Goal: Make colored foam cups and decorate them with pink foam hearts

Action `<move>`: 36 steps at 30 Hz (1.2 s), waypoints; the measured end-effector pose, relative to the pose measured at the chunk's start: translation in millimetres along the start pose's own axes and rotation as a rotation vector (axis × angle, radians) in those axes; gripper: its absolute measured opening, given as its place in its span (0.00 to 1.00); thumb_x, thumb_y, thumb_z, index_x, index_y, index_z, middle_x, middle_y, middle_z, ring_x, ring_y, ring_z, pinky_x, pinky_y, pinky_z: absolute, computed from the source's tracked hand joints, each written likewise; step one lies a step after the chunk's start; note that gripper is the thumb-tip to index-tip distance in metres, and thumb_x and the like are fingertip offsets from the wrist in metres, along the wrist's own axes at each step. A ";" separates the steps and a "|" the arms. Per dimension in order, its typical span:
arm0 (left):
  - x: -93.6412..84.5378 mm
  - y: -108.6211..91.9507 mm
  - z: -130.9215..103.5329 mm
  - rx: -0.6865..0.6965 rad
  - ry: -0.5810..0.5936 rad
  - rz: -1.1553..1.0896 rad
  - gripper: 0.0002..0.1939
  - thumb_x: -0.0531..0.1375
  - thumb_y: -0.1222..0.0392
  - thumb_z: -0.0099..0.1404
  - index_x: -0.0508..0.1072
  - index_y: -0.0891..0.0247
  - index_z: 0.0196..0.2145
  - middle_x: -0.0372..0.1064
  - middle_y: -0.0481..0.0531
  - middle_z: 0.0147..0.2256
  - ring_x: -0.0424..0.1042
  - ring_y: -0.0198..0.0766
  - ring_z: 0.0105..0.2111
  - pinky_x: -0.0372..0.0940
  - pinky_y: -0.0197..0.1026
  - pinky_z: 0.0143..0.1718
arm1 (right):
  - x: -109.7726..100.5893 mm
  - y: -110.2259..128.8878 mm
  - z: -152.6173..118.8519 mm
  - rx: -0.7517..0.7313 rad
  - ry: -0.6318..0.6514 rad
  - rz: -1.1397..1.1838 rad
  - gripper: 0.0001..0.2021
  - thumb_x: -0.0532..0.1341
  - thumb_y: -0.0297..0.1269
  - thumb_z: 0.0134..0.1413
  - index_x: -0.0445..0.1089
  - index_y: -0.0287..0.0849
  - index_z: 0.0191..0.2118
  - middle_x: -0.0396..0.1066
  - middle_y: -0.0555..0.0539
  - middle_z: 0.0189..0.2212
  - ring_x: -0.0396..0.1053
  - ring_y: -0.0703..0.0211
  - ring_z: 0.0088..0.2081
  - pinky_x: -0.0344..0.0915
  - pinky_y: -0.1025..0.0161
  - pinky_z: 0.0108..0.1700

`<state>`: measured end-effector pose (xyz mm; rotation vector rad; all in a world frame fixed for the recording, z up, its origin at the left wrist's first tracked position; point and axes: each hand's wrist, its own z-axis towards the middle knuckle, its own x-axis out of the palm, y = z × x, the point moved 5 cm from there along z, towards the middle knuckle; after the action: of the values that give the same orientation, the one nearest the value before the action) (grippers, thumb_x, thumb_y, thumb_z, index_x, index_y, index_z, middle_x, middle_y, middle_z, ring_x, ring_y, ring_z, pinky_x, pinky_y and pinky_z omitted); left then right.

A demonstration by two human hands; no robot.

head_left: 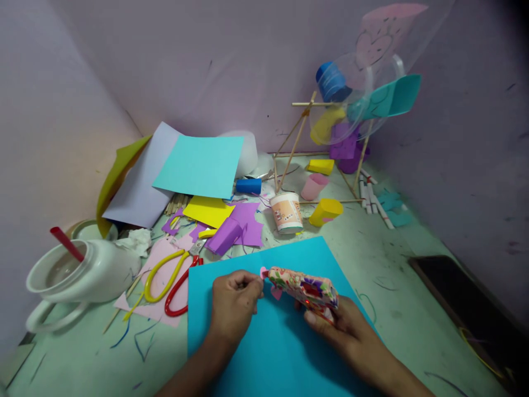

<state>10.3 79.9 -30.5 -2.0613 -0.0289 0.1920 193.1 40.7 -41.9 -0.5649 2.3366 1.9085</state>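
Note:
My right hand (339,325) is wrapped round the handle of a flower-patterned hot glue gun (303,284), which has a small red light showing. Its nozzle points left, at the fingertips of my left hand (237,300). Those fingers are pinched on a small pink paper piece (263,272), which the nozzle touches or nearly touches. A second pink scrap (276,293) shows just under the gun. Both hands are above a large blue sheet (268,353).
Scissors (165,275) with yellow and red handles lie left, beside a white jug (103,270). A paper cup (286,214) and a yellow paper cup (325,212) stand beyond the sheet. Behind is a stick frame (295,146) with coloured cups. A dark phone-like slab (463,298) lies right.

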 end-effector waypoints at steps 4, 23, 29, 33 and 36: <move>-0.1 -1.5 1.1 0.016 0.003 0.015 0.09 0.59 0.57 0.41 0.69 0.64 0.11 0.57 0.43 0.08 0.54 0.26 0.10 0.46 0.31 0.12 | 0.8 -0.9 0.1 -0.007 0.006 0.008 0.17 0.57 0.47 0.54 0.74 0.42 0.43 0.75 0.44 0.33 0.70 0.51 0.33 0.68 0.58 0.35; 0.4 -1.5 -0.7 0.035 -0.002 0.024 0.07 0.58 0.59 0.41 0.69 0.64 0.12 0.57 0.42 0.09 0.54 0.26 0.11 0.46 0.31 0.13 | 1.1 8.4 1.9 -0.053 0.006 -0.017 0.15 0.57 0.45 0.54 0.74 0.39 0.37 0.72 0.47 0.27 0.65 0.57 0.27 0.65 0.63 0.30; -0.4 -0.8 2.2 0.030 -0.015 0.012 0.09 0.59 0.56 0.41 0.69 0.64 0.12 0.56 0.42 0.08 0.53 0.26 0.10 0.46 0.31 0.12 | 2.6 10.8 1.6 -0.067 0.023 -0.014 0.15 0.57 0.45 0.54 0.74 0.40 0.39 0.69 0.48 0.25 0.64 0.58 0.27 0.64 0.65 0.28; -1.3 -0.7 1.2 0.032 -0.025 0.010 0.08 0.59 0.57 0.41 0.69 0.64 0.13 0.56 0.41 0.09 0.53 0.26 0.11 0.46 0.30 0.12 | 1.3 9.0 1.5 -0.055 0.007 -0.005 0.15 0.58 0.45 0.54 0.73 0.39 0.40 0.70 0.48 0.27 0.64 0.58 0.27 0.63 0.64 0.28; -1.6 -0.6 0.5 0.033 -0.027 0.010 0.08 0.59 0.57 0.41 0.70 0.64 0.13 0.56 0.41 0.09 0.54 0.26 0.11 0.47 0.30 0.12 | 1.0 7.9 1.9 -0.052 0.015 -0.010 0.15 0.57 0.45 0.54 0.73 0.40 0.40 0.69 0.48 0.26 0.63 0.59 0.26 0.62 0.65 0.28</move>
<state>8.6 80.4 -30.0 -2.0259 -0.0318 0.2255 189.2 43.5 -35.3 -0.5959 2.2949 1.9723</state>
